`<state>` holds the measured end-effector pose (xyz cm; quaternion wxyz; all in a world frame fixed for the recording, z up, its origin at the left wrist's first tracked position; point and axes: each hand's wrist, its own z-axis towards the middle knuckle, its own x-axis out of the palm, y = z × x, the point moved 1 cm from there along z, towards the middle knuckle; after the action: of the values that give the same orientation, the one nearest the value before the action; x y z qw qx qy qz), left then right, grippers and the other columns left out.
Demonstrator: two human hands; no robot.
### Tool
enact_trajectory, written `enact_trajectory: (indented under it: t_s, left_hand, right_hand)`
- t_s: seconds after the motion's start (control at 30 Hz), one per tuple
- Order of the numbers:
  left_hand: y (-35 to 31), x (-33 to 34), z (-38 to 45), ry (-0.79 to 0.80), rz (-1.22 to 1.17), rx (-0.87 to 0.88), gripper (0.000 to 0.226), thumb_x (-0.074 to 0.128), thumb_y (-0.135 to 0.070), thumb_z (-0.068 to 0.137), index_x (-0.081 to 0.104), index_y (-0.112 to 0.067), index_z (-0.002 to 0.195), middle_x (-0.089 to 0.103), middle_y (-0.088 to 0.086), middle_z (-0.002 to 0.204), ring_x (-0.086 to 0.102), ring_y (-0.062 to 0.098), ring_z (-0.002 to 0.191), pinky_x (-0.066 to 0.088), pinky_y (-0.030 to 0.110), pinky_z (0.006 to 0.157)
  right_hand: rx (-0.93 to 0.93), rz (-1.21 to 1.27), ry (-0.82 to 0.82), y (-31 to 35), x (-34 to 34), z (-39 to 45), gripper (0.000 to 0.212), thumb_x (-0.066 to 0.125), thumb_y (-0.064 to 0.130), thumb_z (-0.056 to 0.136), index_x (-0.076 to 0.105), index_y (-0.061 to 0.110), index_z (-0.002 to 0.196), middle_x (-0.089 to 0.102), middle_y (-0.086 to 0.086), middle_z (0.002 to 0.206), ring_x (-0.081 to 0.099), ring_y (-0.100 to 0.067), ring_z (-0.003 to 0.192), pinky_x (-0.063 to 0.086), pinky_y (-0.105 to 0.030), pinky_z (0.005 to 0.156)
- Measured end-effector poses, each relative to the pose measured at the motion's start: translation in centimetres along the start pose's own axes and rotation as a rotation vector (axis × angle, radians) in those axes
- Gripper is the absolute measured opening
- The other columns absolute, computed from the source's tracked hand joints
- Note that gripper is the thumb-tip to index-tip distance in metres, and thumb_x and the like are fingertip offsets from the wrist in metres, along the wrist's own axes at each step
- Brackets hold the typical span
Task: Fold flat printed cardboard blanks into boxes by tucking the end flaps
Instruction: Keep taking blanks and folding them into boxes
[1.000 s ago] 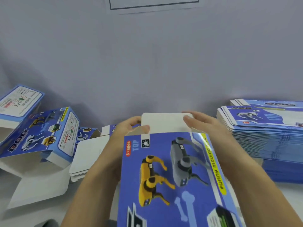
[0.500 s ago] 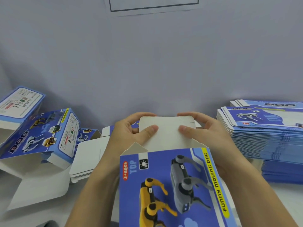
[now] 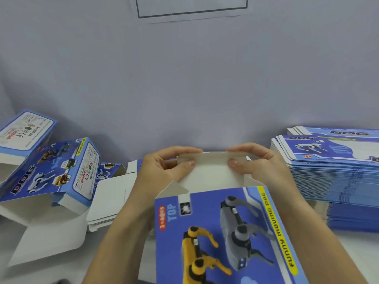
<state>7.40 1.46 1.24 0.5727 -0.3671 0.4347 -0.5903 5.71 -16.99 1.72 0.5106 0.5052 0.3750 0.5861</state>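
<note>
A blue printed box (image 3: 223,238) with yellow and grey robot dogs lies in front of me, its far end open. The white end flap (image 3: 211,171) stands up from that end, its top strip creased over toward me. My left hand (image 3: 164,171) pinches the flap's left edge between thumb and fingers. My right hand (image 3: 258,165) pinches the right edge the same way. A small white side flap (image 3: 174,188) sticks out at the box's left corner.
A tall stack of flat blue blanks (image 3: 332,175) stands at the right. Folded boxes (image 3: 51,173) are piled at the left, with white flat cardboard (image 3: 110,203) beside them. A grey wall (image 3: 184,78) rises behind the table.
The box slid nearer to me and the end flap rose. Both hands shifted from the flap's face to its side edges and creased its top strip over.
</note>
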Motion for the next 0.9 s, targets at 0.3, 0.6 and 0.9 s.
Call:
enact_trajectory:
  t_s: [0.3,0.6,0.9]
  left_hand:
    - [-0.5,-0.3,-2.0,0.492,-0.041,-0.328,0.042,0.053,-0.025,0.100,0.056,-0.007,0.138,0.058,0.022,0.138,0.069,0.007,0.085,0.049,0.010,0.065]
    - [-0.3,-1.2,-2.1,0.638,0.050,-0.278,0.034,0.078,-0.042,0.066,0.071,-0.038,0.100,0.076,0.002,0.107,0.075,0.021,0.091,0.057,0.026,0.073]
    - [0.6,-4.6,-0.1,-0.317,-0.363,0.003,0.062,0.073,-0.059,0.058,0.062,-0.028,0.111,0.060,-0.014,0.112,0.054,0.011,0.114,0.042,0.032,0.101]
  right_hand:
    - [-0.115,0.309,-0.517,-0.2,-2.6,0.4,0.028,0.060,0.004,0.094,0.061,0.024,0.114,0.067,0.001,0.084,0.064,-0.010,0.059,0.054,-0.022,0.054]
    - [-0.129,0.166,-0.702,0.0,-4.1,1.1,0.033,0.037,0.010,0.092,0.059,0.027,0.110,0.072,-0.004,0.101,0.068,-0.026,0.090,0.051,-0.028,0.062]
    - [-0.141,0.090,-0.662,-0.5,-3.9,1.4,0.031,0.040,0.007,0.092,0.058,0.027,0.107,0.071,-0.001,0.097,0.066,-0.020,0.093,0.049,-0.029,0.067]
